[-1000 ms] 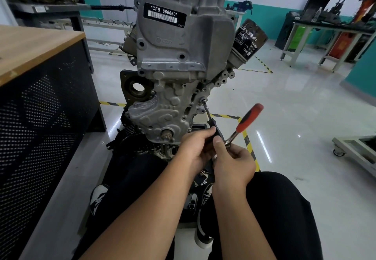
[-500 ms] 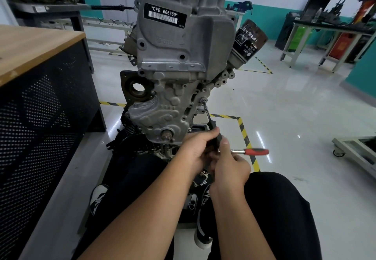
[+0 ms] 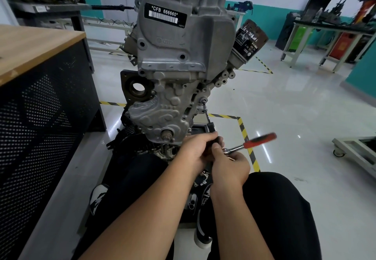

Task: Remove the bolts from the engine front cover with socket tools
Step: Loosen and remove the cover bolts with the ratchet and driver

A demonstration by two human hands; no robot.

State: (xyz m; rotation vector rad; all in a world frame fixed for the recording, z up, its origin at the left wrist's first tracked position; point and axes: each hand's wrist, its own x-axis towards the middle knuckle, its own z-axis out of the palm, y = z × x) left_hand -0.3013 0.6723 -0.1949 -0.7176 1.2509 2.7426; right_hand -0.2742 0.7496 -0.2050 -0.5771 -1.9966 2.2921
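Socket's seated on a bolt at the right edge of the engine front cover, low on the engine between my knees. That bolt isn't out yet; how many others remain, I can't tell. My left hand wraps the black extension, steadying it. My right hand curls around the ratchet near its head, red handle pointing right.

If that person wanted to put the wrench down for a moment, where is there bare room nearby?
The wooden benchtop to the person's left shows bare wood. The glossy floor to the right, between the yellow-black tape and the wheeled frame, is also open. It is crowded between the knees below the engine, where both hands work the ratchet.
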